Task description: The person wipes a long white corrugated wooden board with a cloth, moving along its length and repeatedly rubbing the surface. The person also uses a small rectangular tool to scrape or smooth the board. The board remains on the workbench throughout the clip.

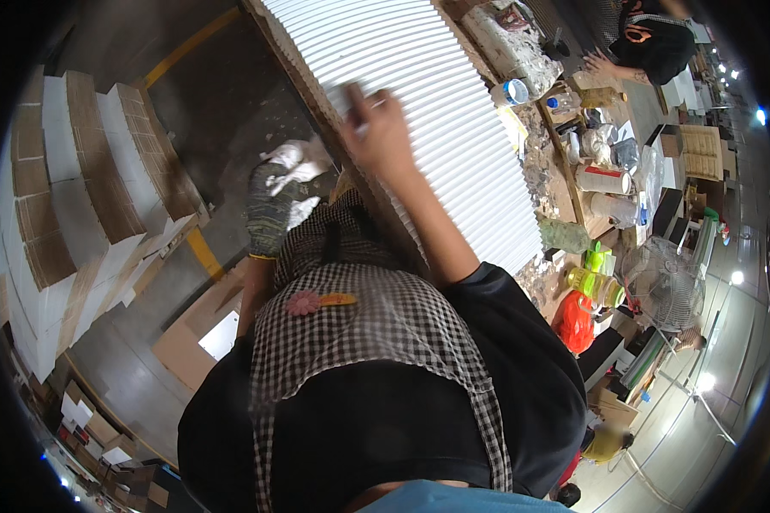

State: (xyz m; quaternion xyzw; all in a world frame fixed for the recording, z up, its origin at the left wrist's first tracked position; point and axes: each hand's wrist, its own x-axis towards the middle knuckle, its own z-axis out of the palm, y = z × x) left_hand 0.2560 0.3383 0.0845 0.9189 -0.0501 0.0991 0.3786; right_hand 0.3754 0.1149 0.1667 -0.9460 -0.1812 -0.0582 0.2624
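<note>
A long run of white ridged strips (pixel 428 111), which look like overlapped sheets or boards, lies along the bench in front of me. Over its near left edge is my right hand (pixel 381 141), bare, its fingers curled in. A small pale bit shows at the fingers, but I cannot make out what it is. Lower and to the left, beside the bench, my left hand (pixel 268 214) wears a grey-green knit glove. It is closed on a crumpled white cloth (pixel 289 162), whose folds hang out around the fingers.
Tall stacks of white and brown cardboard (pixel 85 179) stand at left. Right of the strips, a cluttered worktop holds a clear jar (pixel 510 92), several bottles, and a red plastic bag (pixel 575 322). Beyond are a fan (pixel 666 282) and another person's hand (pixel 603 66).
</note>
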